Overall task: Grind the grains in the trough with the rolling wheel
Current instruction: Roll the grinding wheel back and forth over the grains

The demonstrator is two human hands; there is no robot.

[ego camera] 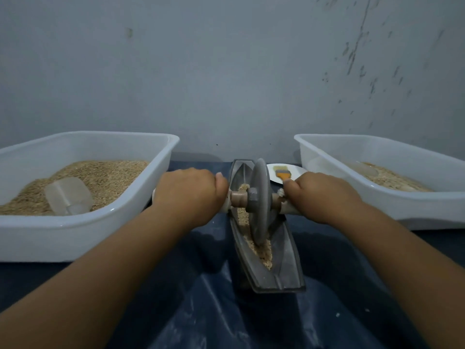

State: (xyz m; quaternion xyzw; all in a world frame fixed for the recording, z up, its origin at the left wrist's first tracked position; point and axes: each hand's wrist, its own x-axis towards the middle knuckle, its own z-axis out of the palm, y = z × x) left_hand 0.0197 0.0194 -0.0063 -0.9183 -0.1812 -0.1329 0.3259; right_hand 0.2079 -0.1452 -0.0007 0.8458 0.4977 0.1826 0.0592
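A grey boat-shaped metal trough (285, 267) lies lengthwise in front of me on a dark blue sheet. Tan grains (263, 253) line its groove. A grey disc-shaped rolling wheel (259, 197) stands upright in the groove near the trough's middle, on a wooden axle (239, 199) that sticks out both sides. My left hand (188, 192) grips the left end of the axle. My right hand (324, 195) grips the right end. Both handle ends are hidden under my fingers.
A white tub (83, 230) at the left holds whole grain and a clear scoop (68, 196). Another white tub (427, 205) at the right holds grain too. Behind the trough, a white plate (297, 170) carries an orange-handled brush (283, 174). A grey wall stands close behind.
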